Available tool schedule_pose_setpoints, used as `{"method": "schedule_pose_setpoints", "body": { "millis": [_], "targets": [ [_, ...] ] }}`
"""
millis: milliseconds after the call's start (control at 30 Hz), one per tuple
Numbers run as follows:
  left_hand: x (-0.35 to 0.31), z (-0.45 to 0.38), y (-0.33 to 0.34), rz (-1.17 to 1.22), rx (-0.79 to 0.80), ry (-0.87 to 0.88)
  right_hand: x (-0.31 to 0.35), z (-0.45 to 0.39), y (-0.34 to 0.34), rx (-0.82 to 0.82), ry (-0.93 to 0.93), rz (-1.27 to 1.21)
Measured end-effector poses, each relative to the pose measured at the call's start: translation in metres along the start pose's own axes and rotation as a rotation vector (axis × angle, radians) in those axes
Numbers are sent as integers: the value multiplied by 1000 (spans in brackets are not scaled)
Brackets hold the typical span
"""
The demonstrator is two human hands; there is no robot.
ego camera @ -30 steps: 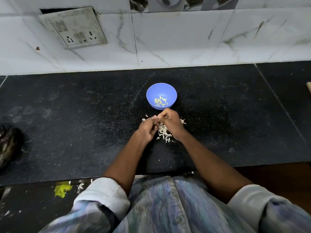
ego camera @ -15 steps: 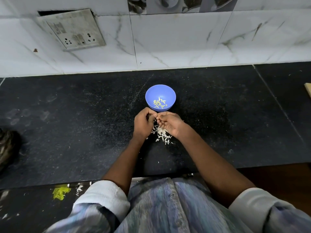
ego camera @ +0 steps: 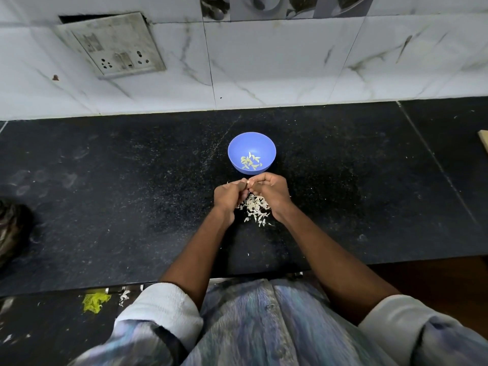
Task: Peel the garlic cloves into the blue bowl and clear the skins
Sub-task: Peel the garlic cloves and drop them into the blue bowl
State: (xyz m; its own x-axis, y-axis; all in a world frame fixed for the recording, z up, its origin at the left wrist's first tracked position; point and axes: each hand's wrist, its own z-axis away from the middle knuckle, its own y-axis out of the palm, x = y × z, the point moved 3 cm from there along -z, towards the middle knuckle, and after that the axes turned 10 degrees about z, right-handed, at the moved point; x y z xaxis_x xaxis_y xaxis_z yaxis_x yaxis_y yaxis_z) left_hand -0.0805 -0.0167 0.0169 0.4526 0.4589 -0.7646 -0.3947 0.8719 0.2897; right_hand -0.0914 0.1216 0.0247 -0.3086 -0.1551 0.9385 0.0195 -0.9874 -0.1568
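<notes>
A small blue bowl [ego camera: 251,143] stands on the black counter and holds several peeled garlic cloves [ego camera: 250,162]. Just in front of it my left hand [ego camera: 229,195] and my right hand [ego camera: 270,191] meet, fingertips together, pinching a small garlic clove [ego camera: 248,182] that is mostly hidden between them. A pile of white garlic skins [ego camera: 255,207] lies on the counter under and between my hands.
The black stone counter [ego camera: 132,194] runs to a white tiled wall with a socket plate [ego camera: 113,46]. A dark object [ego camera: 12,228] sits at the left edge, a pale wooden corner [ego camera: 483,141] at the right. Yellow scrap [ego camera: 95,301] lies below the counter's front edge.
My hands stay joined in front of the bowl; the left hand turned and shifted slightly while working the clove. The skin pile and bowl have not moved.
</notes>
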Motion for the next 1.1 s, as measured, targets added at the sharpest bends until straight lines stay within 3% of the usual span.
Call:
{"method": "schedule_pose_setpoints", "body": {
  "millis": [100, 267, 367, 600, 900, 1100],
  "targets": [
    [-1, 1, 1, -35, 17, 66, -1, 0, 0, 32, 80, -88],
    [3, -4, -4, 29, -2, -40, 0, -1, 2, -16, -64, 96],
    [5, -4, -6, 89, -36, -60, 0, -1, 1, -16, -56, 97],
    [4, -1, -8, -141, 21, 118, -3, 1, -1, 32, 27, 27],
    [6, 3, -4, -173, 139, 256, -4, 2, -3, 8, 25, 99],
    [9, 1, -8, -39, 61, 30, 3, -1, -7, 32, -168, 394]
  ]
}}
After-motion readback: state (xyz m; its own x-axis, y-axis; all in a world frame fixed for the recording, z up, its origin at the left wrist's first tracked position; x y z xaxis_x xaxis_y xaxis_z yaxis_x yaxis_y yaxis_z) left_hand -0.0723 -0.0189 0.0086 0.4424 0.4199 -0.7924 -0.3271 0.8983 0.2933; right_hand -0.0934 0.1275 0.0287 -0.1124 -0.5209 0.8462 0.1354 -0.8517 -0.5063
